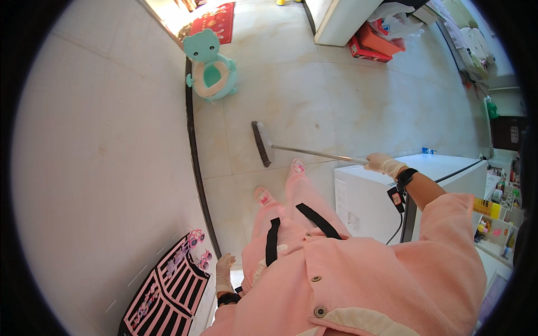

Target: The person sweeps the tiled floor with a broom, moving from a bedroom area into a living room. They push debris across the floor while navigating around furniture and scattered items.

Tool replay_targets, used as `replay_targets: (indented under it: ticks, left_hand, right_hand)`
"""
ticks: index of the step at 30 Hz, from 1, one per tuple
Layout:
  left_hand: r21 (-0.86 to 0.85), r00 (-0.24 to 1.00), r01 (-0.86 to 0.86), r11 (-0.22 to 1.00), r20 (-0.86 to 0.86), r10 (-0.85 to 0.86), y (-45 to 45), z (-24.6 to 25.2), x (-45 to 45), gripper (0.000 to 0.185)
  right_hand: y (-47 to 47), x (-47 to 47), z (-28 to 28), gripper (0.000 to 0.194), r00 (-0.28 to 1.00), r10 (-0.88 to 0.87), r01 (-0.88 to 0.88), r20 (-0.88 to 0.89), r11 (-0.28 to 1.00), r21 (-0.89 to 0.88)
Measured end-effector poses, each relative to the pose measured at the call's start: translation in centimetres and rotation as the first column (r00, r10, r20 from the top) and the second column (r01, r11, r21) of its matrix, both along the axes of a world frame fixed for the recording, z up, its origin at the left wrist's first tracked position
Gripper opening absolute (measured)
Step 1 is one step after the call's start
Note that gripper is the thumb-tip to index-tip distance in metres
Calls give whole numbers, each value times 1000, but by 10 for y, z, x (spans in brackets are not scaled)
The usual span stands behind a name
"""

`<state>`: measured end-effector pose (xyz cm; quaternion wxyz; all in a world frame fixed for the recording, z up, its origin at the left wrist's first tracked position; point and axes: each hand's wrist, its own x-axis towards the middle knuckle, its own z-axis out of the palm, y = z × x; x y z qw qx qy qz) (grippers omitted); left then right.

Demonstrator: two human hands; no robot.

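Note:
My right hand [381, 164], in a thin whitish glove, grips the upper end of a broom's metal handle [319, 153]. The handle runs leftward to a broom head [261, 143] whose dark bristles rest on the tiled floor [286, 101], ahead of my pink slippers [264, 196]. Down by my left thigh hangs my left hand [225, 271], gloved as well, its fingers loosely bent and nothing seen in it. A pink and black striped hanging organizer [168, 285] with hair accessories and small sunglasses is nearby on the wall.
A teal child's potty [212, 77] stands along the left wall near a red mat [214, 23]. White, box-like furniture [365, 197] borders my right side. Beyond it are cluttered shelves [498, 235]. An orange bin [380, 40] and a red box [365, 51] sit by the wall corner.

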<state>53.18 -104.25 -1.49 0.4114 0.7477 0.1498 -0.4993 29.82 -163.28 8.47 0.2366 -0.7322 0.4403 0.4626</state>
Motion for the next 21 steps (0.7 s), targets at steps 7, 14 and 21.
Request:
replay_targets:
  ticks: [7,14,21]
  left_hand:
    - [14,995,82,997,-63,-81,-62,2,9,38]
    - [76,993,115,990,0,-115,-131,28,13,37]
    - [39,995,99,994,15,-99,-159,33,17,38]
  right_hand:
    - [-82,-69,21,29,973,-152,144,-171,988,-62]
    - [-125,-119,49,28,909,-306,265,-284,948,-175]
    - [-157,-177,42,27,880,-378,281,-287,903,-326]
